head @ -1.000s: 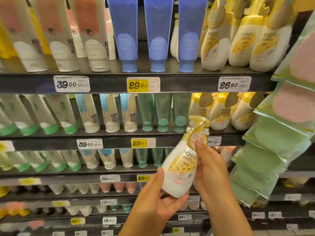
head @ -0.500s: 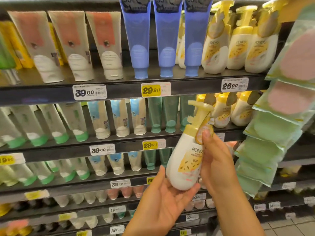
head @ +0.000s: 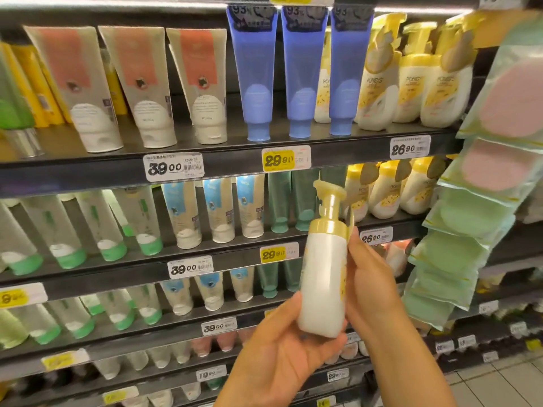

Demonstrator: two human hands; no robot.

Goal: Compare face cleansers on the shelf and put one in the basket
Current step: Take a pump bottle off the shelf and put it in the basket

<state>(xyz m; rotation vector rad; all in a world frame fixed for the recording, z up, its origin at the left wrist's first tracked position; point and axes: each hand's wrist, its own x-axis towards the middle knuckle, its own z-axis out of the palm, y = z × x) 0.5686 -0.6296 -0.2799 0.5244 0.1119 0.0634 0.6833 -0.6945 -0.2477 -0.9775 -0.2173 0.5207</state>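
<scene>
The left hand [head: 282, 356] cups the base of the pump bottle [head: 324, 277] from below, fingers loosely curled under it; the right hand [head: 373, 286] holds its far side, a fingertip up at the gold collar; the bottle is held in the air in front of the shelves [head: 223, 168], not in any basket; its long axis runs near upright, tilted slightly, pump head on top with the nozzle to the left, label turned mostly away to the right; it looks like rigid, smooth plastic, probably light and a little slippery, best gripped round the body rather than the pump; behind stand 3 blue tubes [head: 299, 71] and matching bottles [head: 411, 80].
</scene>
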